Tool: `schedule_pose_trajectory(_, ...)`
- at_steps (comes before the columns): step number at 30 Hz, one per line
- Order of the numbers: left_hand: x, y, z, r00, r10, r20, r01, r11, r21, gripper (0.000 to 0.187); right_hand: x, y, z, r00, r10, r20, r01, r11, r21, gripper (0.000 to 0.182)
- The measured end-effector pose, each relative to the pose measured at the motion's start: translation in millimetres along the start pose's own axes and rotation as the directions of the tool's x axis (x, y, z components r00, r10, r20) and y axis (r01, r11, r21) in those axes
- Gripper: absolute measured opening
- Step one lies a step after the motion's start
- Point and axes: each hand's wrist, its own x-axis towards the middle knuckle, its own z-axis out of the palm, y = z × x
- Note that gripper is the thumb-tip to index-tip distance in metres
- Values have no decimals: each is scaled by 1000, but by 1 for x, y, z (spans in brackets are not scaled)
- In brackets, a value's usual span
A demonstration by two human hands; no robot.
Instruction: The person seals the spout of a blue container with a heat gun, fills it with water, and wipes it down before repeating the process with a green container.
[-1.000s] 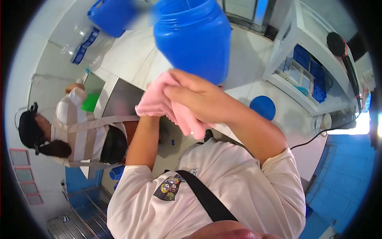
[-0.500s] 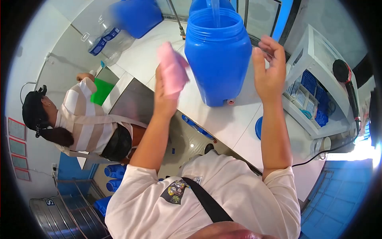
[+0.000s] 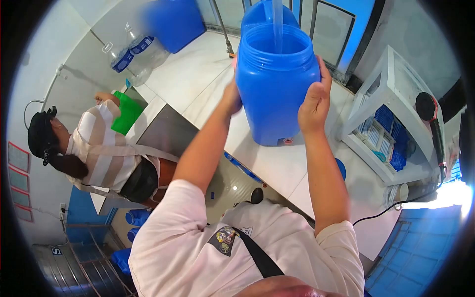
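A large blue container stands open-mouthed on the white tiled counter, with a clear tube or stream reaching down into its mouth. My left hand is against the container's left side, its fingers mostly hidden; a sliver of pink cloth shows at them. On the other side my right hand grips the container, thumb in front and fingers round the far edge. A small spout shows low on the container's front.
Another blue container stands behind. Clear bottles and a big blue container are at back left. A person at left touches a green container. At right are a white cabinet and a black cable.
Both my hands have closed in from beside the container onto its sides. The pink cloth has moved right with my left hand and is now mostly hidden. More of the green container shows.
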Motion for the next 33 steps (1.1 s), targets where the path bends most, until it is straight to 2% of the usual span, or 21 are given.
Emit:
schedule_pose_trajectory(1,-1,-37,-13,989,-80,-121,67,992,-111,42,-1,-1,0,1000,26,3,-26,1000,3,76)
schedule_pose_trajectory(2,-24,-51,-10,975,-161,-152,144,982,-119,45,-2,-2,0,1000,19,2,-19,1000,1,76)
schedule_pose_trajectory(3,-40,-64,-13,984,-151,-98,138,982,-131,50,-2,-3,-1,1000,22,5,-22,1000,-10,77)
schedule_pose_trajectory(4,-54,-71,-10,998,49,26,-44,985,-165,60,-1,-2,0,1000,23,7,-23,999,-23,79)
schedule_pose_trajectory(6,-64,-58,-8,966,223,129,-220,975,-37,70,-1,2,0,1000,14,2,-14,1000,-10,80)
schedule_pose_trajectory(8,-60,-22,2,866,447,225,-459,888,3,75,-4,4,2,1000,20,1,-20,1000,4,81)
schedule_pose_trajectory(10,-24,26,6,768,562,307,-611,787,87,79,-3,4,2,1000,24,-3,-24,1000,9,82)
schedule_pose_trajectory(11,1,44,4,716,591,371,-670,732,127,82,-4,3,3,1000,28,-4,-28,1000,9,82)
schedule_pose_trajectory(15,66,95,2,724,489,487,-617,774,140,74,-4,2,3,999,50,-7,-50,999,11,84)
schedule_pose_trajectory(16,75,117,3,509,527,681,-843,467,269,70,-4,2,3,998,55,-11,-55,998,10,84)
schedule_pose_trajectory(17,82,133,6,288,438,851,-956,79,283,68,-4,2,3,998,62,-13,-62,998,12,85)
schedule_pose_trajectory(18,87,143,11,321,364,874,-946,88,311,64,-5,2,4,997,69,-18,-69,998,12,85)
schedule_pose_trajectory(19,90,153,15,320,361,876,-947,91,308,64,-6,3,4,997,76,-23,-76,997,15,86)
schedule_pose_trajectory(21,94,166,20,344,210,915,-933,-30,358,62,-6,2,7,996,90,-26,-89,996,27,86)
schedule_pose_trajectory(23,97,159,11,350,231,908,-934,6,358,61,-5,1,10,994,104,-29,-103,994,40,87)
schedule_pose_trajectory(25,97,139,-1,325,340,882,-944,167,284,65,-5,1,10,993,108,-37,-107,994,33,88)
schedule_pose_trajectory(26,94,117,-6,319,337,886,-946,167,278,65,-5,2,10,994,101,-43,-100,995,24,87)
schedule_pose_trajectory(28,77,55,-14,571,643,510,-820,468,329,75,-6,5,10,995,83,-58,-84,997,0,84)
schedule_pose_trajectory(29,74,33,-7,750,395,531,-470,883,7,84,-9,8,9,995,82,-63,-82,997,-2,84)
schedule_pose_trajectory(31,66,-4,-17,774,452,443,-547,830,110,84,-13,15,5,993,99,-69,-94,994,63,84)
schedule_pose_trajectory(33,79,-6,-22,837,394,381,-471,873,131,80,-15,17,4,990,112,-81,-108,993,56,85)
